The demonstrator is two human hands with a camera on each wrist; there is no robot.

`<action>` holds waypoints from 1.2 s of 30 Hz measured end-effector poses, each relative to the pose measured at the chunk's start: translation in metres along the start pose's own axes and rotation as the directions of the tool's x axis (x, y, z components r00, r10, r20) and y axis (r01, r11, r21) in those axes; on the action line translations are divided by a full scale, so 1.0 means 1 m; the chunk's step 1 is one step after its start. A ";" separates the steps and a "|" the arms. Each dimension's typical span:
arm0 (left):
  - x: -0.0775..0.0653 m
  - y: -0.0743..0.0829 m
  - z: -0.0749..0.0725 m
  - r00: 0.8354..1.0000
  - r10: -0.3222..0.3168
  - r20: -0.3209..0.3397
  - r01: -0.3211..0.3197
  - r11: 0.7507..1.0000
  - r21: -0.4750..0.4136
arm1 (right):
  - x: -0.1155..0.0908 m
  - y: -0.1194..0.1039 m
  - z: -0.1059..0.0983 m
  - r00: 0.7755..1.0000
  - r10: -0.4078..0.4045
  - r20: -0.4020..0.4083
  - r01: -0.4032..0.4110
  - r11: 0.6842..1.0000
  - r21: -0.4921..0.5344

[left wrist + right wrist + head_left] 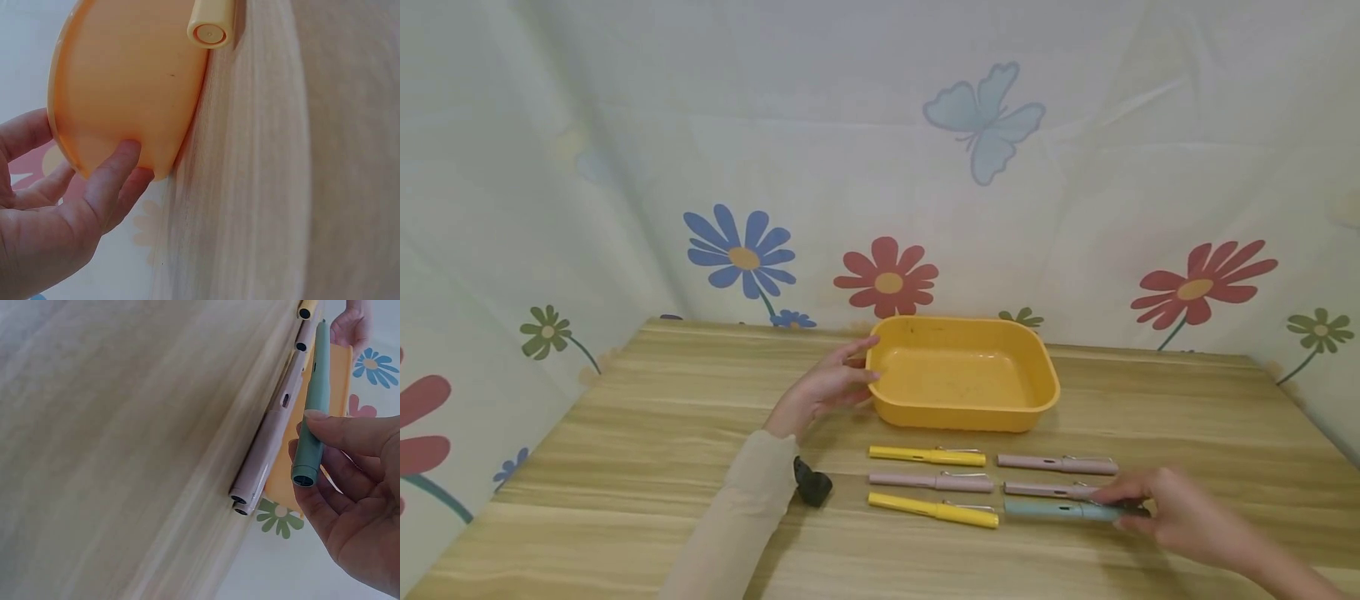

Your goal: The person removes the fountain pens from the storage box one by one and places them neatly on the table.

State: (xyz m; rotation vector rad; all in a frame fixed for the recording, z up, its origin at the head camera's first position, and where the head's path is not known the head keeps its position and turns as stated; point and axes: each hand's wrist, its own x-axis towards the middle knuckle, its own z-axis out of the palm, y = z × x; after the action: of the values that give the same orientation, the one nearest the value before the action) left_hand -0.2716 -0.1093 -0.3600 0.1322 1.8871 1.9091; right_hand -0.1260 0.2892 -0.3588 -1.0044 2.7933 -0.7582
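Observation:
My left hand (827,387) touches the left end of a yellow plastic basin (966,421), its fingertips at the rim and outer wall, as the left wrist view also shows. My right hand (1183,512) pinches the capped end of a teal fountain pen (317,387) between thumb and fingers. In the right wrist view this pen stands apart from two pale mauve pens (265,440) beside it. Left of it lie a yellow pen (925,456), a mauve pen (931,482) and another yellow pen (932,510), stacked in a column.
The wooden table (662,433) runs back to a pale flowered cloth (820,150) hanging behind the basin. A small black item (812,483) sits at the left sleeve's cuff.

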 end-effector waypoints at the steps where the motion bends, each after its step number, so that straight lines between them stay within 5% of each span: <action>1: 0.000 0.000 0.000 1.000 0.001 0.000 -0.001 1.000 0.002 | 0.000 0.001 0.001 1.000 -0.016 0.001 0.016 1.000 0.004; 18: -0.001 -0.001 -0.001 1.000 0.008 0.015 -0.008 1.000 0.010 | 0.001 0.006 0.009 0.999 -0.022 0.044 0.022 1.000 0.002; 36: 0.004 -0.004 0.000 1.000 -0.006 -0.018 0.005 1.000 -0.014 | 0.000 0.016 0.018 0.988 -0.154 -0.020 0.153 0.988 -0.031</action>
State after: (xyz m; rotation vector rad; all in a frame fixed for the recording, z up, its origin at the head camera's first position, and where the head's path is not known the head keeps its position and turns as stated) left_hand -0.2738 -0.1076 -0.3650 0.1056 1.8832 1.9258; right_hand -0.1313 0.2921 -0.3825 -1.2355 2.7785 -0.7509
